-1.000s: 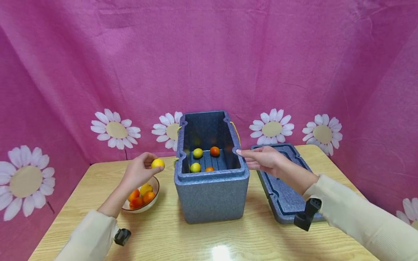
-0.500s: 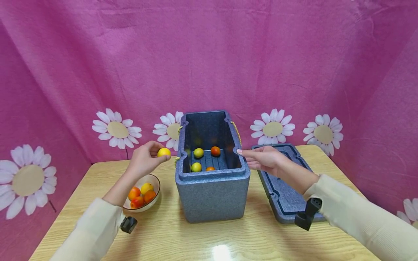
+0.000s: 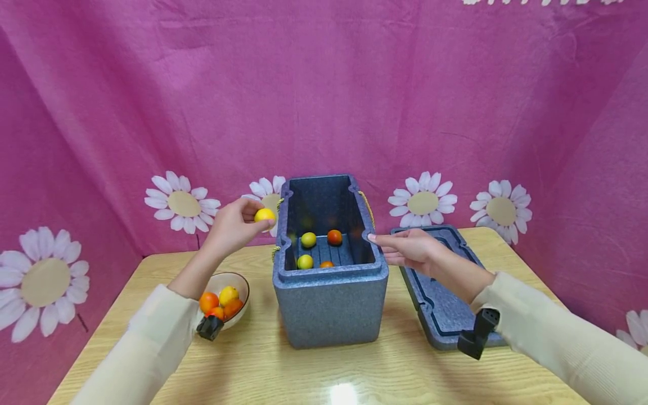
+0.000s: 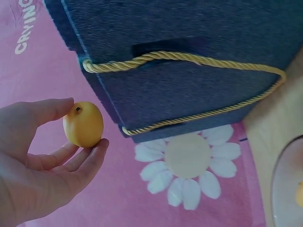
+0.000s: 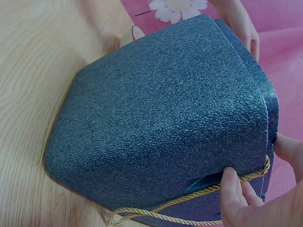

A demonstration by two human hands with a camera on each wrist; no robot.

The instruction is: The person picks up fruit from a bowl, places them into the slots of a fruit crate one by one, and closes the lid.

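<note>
Between thumb and fingertips my left hand [image 3: 235,225] pinches a small round yellow fruit [image 3: 265,216], raised just left of the box's rim. The left wrist view shows a dark stem spot on this fruit [image 4: 84,124]. My right hand [image 3: 412,247] holds the right rim of a grey foam box [image 3: 331,312], thumb at the top edge and fingers against the outer wall by a yellow rope handle [image 5: 189,195]. Inside the box lie two yellow-green fruits [image 3: 308,240] and two red-orange fruits [image 3: 334,237]. Beneath the left forearm, a bowl [image 3: 244,280] holds several orange and yellow fruits [image 3: 229,295].
A grey foam lid [image 3: 448,309] lies on the wooden table [image 3: 263,368], right of the box and beneath the right forearm. Behind everything hangs a pink curtain [image 3: 324,101] with white daisies. The box's left side carries another rope handle [image 4: 189,59].
My left hand has risen and moved right with the yellow fruit, from over the bowl to beside the box's rim. The right hand stays at the rim.
</note>
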